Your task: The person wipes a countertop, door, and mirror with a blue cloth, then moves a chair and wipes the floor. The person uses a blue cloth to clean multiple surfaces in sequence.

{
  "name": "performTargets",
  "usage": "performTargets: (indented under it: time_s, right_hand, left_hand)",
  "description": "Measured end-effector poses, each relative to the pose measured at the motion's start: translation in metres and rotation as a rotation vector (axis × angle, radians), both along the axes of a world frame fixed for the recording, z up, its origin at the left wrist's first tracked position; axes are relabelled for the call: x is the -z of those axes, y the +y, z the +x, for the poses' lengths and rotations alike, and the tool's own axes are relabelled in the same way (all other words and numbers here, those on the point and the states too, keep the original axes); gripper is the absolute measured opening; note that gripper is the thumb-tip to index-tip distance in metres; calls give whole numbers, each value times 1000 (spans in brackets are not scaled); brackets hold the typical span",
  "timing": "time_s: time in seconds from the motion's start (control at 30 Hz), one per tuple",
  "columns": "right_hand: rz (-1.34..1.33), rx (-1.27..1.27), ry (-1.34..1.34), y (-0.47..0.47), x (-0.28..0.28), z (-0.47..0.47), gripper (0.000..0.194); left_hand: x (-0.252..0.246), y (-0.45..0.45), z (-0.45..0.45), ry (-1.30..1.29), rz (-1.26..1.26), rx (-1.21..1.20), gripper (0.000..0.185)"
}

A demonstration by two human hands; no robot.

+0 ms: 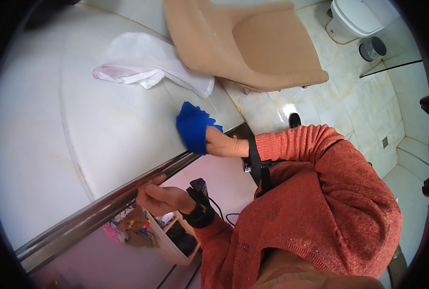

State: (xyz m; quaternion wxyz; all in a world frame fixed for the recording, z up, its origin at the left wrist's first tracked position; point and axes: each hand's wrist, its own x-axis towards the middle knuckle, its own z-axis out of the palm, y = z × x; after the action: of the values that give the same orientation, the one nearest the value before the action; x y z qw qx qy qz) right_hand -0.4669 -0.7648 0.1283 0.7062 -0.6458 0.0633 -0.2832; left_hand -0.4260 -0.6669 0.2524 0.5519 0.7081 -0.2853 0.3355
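My right hand (223, 142) grips a crumpled blue cloth (192, 126), which covers most of its fingers. The cloth is over the edge of a broad white surface (117, 144), beside a dark, shiny metal frame strip (91, 216). Lower on the picture, my left hand (162, 197) is at the same strip with its fingers loosely bent and nothing seen in them. Whether its fingertips touch the strip I cannot tell. Black straps with small devices go round both wrists.
A tan chair (272, 47) stands beyond the cloth, with a white plastic bag (156, 68) against it. Farther right are a toilet (355, 18) and a waste bin (373, 48) on the tiled floor (344, 94). Below my left hand are a wooden box (171, 244) and a clothes pile (136, 229).
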Motion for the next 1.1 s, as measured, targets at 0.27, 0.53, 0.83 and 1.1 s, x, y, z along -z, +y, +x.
performTargets:
  time_s: [0.27, 0.53, 0.83, 1.1]
  right_hand:
    - [1033, -489, 302, -48, 37, -73, 24]
    - [1035, -199, 385, -165, 57, -153, 18]
    - [477, 25, -114, -288, -3, -83, 26]
    - [-682, 194, -373, -247, -17, 45, 25]
  left_hand:
    - [3, -4, -6, 81, -55, -35, 21]
    - [47, -89, -62, 270, 372, 192, 9]
    - [103, -196, 3, 14, 613, 69, 43]
    - [118, -222, 42, -38, 545, 105, 48]
